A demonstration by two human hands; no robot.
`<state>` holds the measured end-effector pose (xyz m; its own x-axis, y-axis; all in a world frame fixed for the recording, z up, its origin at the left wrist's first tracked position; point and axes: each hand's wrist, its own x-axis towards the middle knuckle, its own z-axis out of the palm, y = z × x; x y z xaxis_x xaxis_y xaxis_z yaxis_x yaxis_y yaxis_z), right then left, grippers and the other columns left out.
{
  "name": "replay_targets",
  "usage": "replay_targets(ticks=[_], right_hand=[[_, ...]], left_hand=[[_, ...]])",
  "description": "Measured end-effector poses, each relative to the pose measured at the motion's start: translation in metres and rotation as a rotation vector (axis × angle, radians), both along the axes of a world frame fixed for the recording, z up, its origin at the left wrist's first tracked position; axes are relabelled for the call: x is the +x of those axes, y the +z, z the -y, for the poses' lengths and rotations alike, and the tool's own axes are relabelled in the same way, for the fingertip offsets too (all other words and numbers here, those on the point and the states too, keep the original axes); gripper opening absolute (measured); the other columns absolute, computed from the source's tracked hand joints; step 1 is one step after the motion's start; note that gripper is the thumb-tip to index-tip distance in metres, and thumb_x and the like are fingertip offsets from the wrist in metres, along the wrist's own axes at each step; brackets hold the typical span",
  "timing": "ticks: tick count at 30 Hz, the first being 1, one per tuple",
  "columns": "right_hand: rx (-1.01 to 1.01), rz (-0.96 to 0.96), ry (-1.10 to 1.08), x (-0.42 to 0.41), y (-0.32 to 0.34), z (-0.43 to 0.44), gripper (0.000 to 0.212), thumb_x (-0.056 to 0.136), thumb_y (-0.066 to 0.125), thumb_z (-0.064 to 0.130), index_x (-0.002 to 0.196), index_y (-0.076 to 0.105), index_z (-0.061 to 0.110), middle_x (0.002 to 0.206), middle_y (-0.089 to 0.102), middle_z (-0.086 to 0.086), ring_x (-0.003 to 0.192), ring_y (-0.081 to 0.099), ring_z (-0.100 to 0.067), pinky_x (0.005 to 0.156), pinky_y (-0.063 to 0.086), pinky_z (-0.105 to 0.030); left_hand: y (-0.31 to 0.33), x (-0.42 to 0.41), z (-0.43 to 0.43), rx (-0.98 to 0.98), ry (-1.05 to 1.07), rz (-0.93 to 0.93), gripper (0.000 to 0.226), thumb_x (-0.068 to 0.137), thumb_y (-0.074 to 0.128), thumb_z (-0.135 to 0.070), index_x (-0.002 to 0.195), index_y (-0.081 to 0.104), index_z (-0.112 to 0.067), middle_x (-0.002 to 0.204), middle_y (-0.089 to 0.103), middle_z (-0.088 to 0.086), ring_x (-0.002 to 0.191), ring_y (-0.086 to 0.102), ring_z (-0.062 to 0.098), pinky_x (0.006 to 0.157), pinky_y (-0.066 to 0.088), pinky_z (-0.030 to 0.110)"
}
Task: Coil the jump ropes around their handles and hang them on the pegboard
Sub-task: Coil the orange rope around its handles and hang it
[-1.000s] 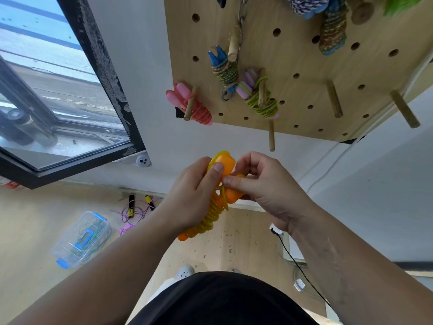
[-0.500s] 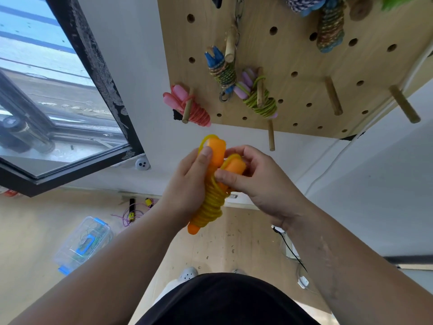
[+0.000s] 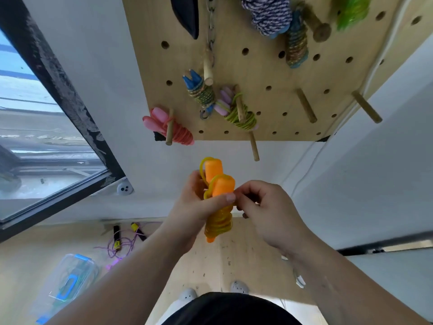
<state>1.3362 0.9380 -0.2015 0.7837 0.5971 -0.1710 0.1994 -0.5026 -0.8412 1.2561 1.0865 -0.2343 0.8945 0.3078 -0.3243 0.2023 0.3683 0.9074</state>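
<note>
A: Left hand point(image 3: 194, 207), what's the pose?

B: Raised in front of the person's chest, forearm coming up from lower left. Fingers wrap round the orange jump rope point(image 3: 219, 221) from behind. The thumb lies flat across the front, tip at the bundle's right edge. Firm grip, palm facing right.

A: And the rope itself?

B: Yellow cord coiled tight round the two orange handles point(image 3: 221, 184), bundle held approx upright. Handle tops stick out above the left hand; the coil + one handle tip poke out below it. Small cord loops arch over the tops.

A: Right hand point(image 3: 269, 214)?

B: Level w/ the left, just to its right, forearm from lower right. Fingers curled inward, fingertips against the bundle's right side, next to the left thumb tip. Pinching cord or only touching? Can't tell, the knuckles hide it.

A: Pegboard point(image 3: 269, 73)?

B: Up and beyond both hands, on the wall, apart from the held rope. A bare peg point(image 3: 254, 146) sits just above-right of the handle tops. Hung ropes: pink rope point(image 3: 173, 127) up-left of the left hand, blue-handled rope point(image 3: 199, 90) & purple-handled rope point(image 3: 236, 111) straight above.

A: Below the hands?

B: Floor point(image 3: 234, 261). A clear plastic box point(image 3: 68, 282) lies far down-left of the left forearm, w/ a loose purple rope point(image 3: 121, 242) between box and left hand.
</note>
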Motion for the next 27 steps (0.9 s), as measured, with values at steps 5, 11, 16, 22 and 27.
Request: replay_targets(ticks=[5,11,16,22,27], right_hand=[[-0.157,0.22,0.067,0.005,-0.012,0.015,0.01,0.102,0.054,0.031,0.098,0.063,0.032,0.092,0.063,0.017,0.085,0.06,-0.001,0.068,0.044,-0.009],[-0.074,0.227,0.039,0.032,-0.03,0.037,0.007,0.082,0.071,0.034,0.085,0.064,0.034,0.085,0.061,0.014,0.081,0.061,-0.007,0.067,0.049,-0.017],[-0.098,0.363,0.127,0.077,-0.051,0.049,0.015,0.093,0.06,0.039,0.093,0.067,0.025,0.093,0.058,0.013,0.086,0.059,-0.008,0.074,0.056,-0.024],[-0.106,0.274,0.224,0.144,-0.087,0.049,0.015,0.102,0.057,0.029,0.111,0.068,0.024,0.104,0.069,0.01,0.093,0.062,-0.008,0.085,0.054,-0.024],[0.013,0.166,0.337,0.189,-0.107,0.038,0.014,0.101,0.06,0.019,0.112,0.067,0.022,0.092,0.069,0.009,0.086,0.066,-0.012,0.082,0.057,-0.03]], left_hand=[[-0.005,0.017,0.009,0.354,-0.007,-0.052,0.08,0.072,0.085,-0.019,0.128,0.042,-0.058,0.113,0.059,-0.004,0.089,0.068,0.016,0.072,0.063,0.034],[-0.016,0.049,0.032,0.286,-0.041,-0.064,0.073,0.06,0.072,-0.01,0.117,0.048,-0.049,0.109,0.055,0.016,0.086,0.061,0.027,0.073,0.059,0.049],[-0.033,0.078,0.046,0.034,0.043,-0.053,0.066,0.064,0.071,-0.005,0.117,0.052,-0.04,0.112,0.06,0.018,0.098,0.064,0.03,0.08,0.057,0.043],[-0.052,0.128,0.052,0.461,0.053,-0.261,0.054,0.076,0.073,-0.017,0.117,0.05,-0.044,0.121,0.056,0.002,0.107,0.059,0.027,0.084,0.059,0.047],[-0.068,0.166,0.058,0.901,0.032,-0.292,0.058,0.082,0.062,-0.002,0.129,0.057,-0.036,0.126,0.053,-0.007,0.1,0.06,0.018,0.083,0.054,0.032]])
